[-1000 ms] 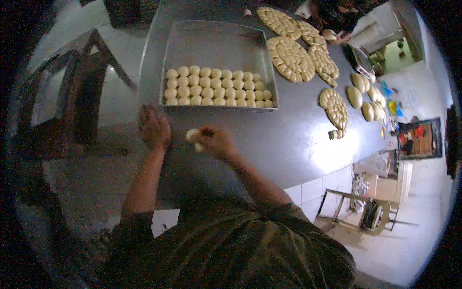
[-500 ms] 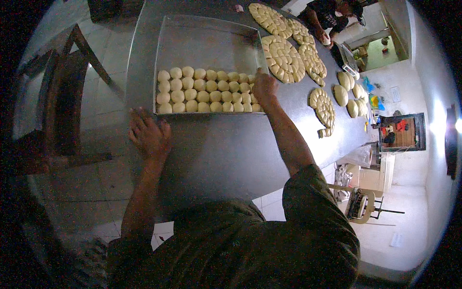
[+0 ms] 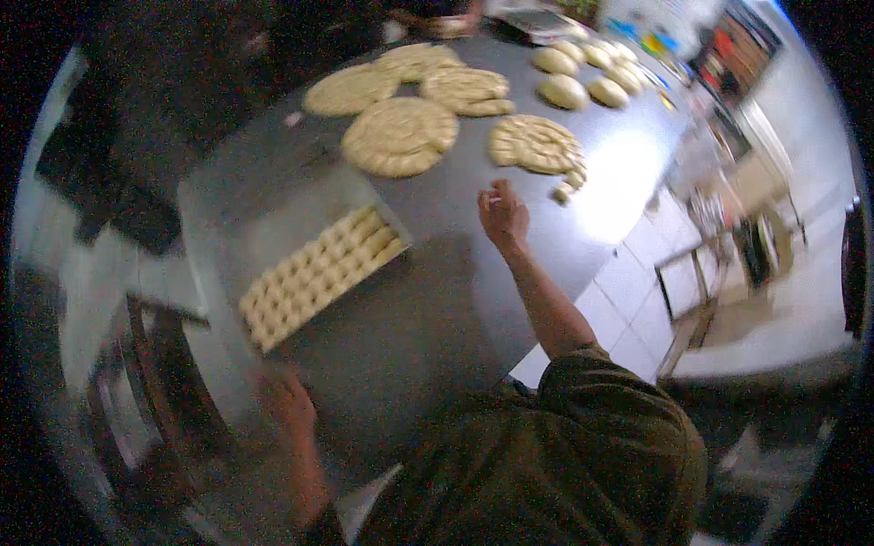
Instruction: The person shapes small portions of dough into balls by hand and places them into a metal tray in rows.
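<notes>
Right of the grey rectangular metal tray (image 3: 305, 211), the right hand (image 3: 503, 215), fingers parted, nears a pale segmented dough coil (image 3: 535, 144), seemingly fetching dough, which calls for pinching. Below the tray, the left hand's (image 3: 288, 400) fingers: cannot tell.

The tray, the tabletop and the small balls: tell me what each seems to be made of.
Tray: probably sheet metal, dull grey, judging by its thin, straight walls; blur leaves this open.
Tabletop: likely metal, smooth and satiny, as the strong glare at its right side suggests.
Small balls: apparently raw dough, pale and matt, with soft rounded shapes.
</notes>
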`<state>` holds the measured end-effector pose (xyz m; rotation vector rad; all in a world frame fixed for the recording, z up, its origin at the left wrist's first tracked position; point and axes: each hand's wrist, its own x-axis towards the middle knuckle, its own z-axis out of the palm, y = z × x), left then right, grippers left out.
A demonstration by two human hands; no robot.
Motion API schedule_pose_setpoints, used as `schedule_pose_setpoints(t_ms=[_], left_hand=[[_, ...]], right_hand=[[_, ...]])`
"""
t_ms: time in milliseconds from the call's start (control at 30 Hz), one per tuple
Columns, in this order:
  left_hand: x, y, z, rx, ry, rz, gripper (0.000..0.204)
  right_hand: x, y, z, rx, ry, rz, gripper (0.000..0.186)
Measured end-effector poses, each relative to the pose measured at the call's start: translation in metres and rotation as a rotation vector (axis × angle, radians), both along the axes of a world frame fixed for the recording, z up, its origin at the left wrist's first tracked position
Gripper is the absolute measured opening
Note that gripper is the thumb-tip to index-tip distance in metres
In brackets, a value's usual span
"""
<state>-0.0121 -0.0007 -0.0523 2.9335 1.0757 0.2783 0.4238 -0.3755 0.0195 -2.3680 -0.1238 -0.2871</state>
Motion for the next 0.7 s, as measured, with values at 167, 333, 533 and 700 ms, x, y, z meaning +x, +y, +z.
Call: schedule_pose_setpoints(t_ms=[167, 333, 533, 700], left_hand=[[0.003, -0.081, 0.031, -0.076, 0.103, 0.235, 0.077], [0.003, -0.106, 0.059, -0.032, 0.142, 0.283, 0.076], [-0.016, -0.085, 0.067, -0.052, 0.047, 0.243, 0.071], [0.012, -0.094, 0.035, -0.51, -0.402, 0.113, 0.061]], right_hand=[[0.012, -0.16, -0.045, -0.271, -0.173, -0.563, 0.07], [0.081, -0.16, -0.039, -0.251, -0.101, -0.503, 0.06], [0.066, -0.162, -0.068, 0.463, -0.18, -0.269, 0.031], [-0.085, -0.063, -0.045, 1.078, 0.269, 0.331, 0.034]])
